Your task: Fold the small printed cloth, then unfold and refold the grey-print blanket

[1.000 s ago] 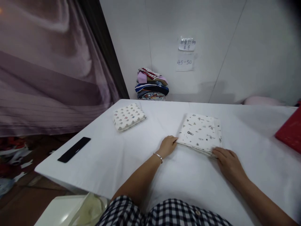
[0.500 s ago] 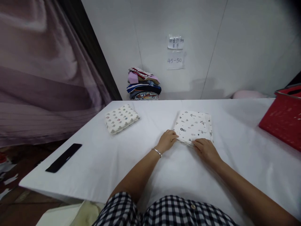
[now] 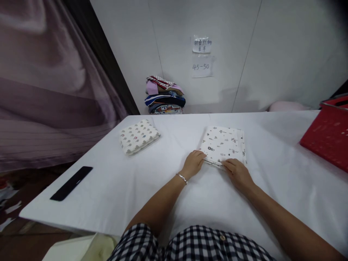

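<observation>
The printed cloth [image 3: 222,143] lies folded and flat on the table [image 3: 152,188], its near edge held at two places, apparently so that the layers lie even. The left hand [image 3: 193,162] has its fingers drawn together on the near left corner; the right hand [image 3: 238,174] pinches the same edge farther right, fingers nearly closed. Both forearms [image 3: 156,203] slant inward, backs of the hands upward, with a second folded cloth [image 3: 140,137] well apart to the left
</observation>
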Tool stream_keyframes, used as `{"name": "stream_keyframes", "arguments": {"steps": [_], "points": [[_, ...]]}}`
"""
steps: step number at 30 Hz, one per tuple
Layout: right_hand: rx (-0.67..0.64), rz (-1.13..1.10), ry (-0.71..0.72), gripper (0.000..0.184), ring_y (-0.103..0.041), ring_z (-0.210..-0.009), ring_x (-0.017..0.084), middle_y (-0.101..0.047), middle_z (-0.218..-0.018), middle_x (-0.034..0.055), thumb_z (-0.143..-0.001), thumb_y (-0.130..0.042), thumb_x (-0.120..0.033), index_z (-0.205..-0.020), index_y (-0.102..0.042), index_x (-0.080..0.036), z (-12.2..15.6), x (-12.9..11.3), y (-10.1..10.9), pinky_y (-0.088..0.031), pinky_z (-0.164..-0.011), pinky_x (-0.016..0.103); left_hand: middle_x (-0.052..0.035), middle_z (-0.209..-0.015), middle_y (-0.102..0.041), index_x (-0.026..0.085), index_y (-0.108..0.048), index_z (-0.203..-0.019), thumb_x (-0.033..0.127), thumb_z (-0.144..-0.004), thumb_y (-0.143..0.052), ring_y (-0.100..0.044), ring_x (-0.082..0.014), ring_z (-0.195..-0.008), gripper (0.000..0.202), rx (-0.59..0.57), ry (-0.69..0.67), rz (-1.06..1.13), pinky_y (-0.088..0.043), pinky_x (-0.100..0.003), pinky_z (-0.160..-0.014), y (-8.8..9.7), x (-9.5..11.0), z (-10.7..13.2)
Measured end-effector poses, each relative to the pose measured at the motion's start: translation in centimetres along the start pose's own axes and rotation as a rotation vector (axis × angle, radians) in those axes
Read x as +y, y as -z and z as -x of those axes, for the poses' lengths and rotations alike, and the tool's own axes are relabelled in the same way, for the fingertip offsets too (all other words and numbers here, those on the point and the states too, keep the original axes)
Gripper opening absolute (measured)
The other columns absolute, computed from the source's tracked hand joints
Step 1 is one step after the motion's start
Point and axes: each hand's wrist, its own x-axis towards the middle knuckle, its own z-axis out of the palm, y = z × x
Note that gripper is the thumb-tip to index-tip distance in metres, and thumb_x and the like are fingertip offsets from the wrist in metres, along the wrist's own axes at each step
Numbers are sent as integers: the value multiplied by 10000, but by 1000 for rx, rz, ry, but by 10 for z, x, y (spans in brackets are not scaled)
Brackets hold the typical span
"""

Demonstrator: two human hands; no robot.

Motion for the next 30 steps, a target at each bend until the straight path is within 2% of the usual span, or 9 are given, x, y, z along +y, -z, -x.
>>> {"name": "stream_keyframes", "arguments": {"steps": [4, 8, 12, 17, 20, 24, 30], "points": [[57, -5, -3, 261, -551, -841, 190, -637, -935, 65, -898, -381, -203, -1024, -609, -186, 2, 1, -3, -441, -711, 308, -59, -1016, -594, 185, -592, -914, 95, -856, -371, -503, -162, -976, 245, 9, -26, -18, -407, -327, -836, -4, 4, 1], [86, -10, -45, 237, -559, -835, 191, -636, -918, 67, -885, -372, -170, -955, -597, -182, 3, 3, -6, -453, -712, 314, -51, -1021, -591, 187, -609, -829, 42, -818, -397, -503, -160, -980, 257, 5, -30, -81, -401, -312, -833, -7, 6, -2], [83, -31, 3, 249, -553, -912, 202, -620, -1013, 82, -856, -378, -125, -955, -600, -178, 5, 5, -9, -458, -762, 334, -56, -1079, -573, 202, -627, -911, 66, -851, -392, -485, -166, -1051, 278, -11, -31, -124, -376, -326, -888, -8, 9, -4], [62, -28, 51, 256, -539, -953, 216, -597, -1070, 99, -848, -409, -147, -1030, -589, -167, 7, 4, -9, -453, -799, 366, -46, -1178, -540, 223, -614, -996, 135, -880, -401, -464, -185, -1095, 258, -119, -23, -205, -368, -325, -887, 0, 14, -2], [66, -19, 55, 255, -541, -951, 216, -600, -1066, 96, -860, -404, -156, -1031, -593, -171, 7, 3, -7, -453, -799, 368, -43, -1214, -525, 224, -615, -982, 139, -874, -423, -454, -203, -1103, 237, -156, -28, -259, -370, -332, -865, 3, 15, -3], [75, -10, 53, 242, -549, -930, 212, -616, -1037, 100, -877, -396, -160, -1004, -603, -160, 6, 2, -7, -458, -783, 359, -50, -1187, -534, 207, -627, -903, 143, -864, -453, -462, -209, -1085, 190, -147, -36, -272, -371, -341, -853, 2, 15, -7], [102, -63, 24, 225, -553, -922, 202, -620, -1028, 86, -876, -413, -181, -1010, -593, -169, 9, 5, -12, -465, -783, 353, -31, -1122, -565, 172, -607, -877, 107, -863, -432, -473, -164, -1039, 187, -146, -165, -368, -376, -312, -875, 0, 14, -9]]}}
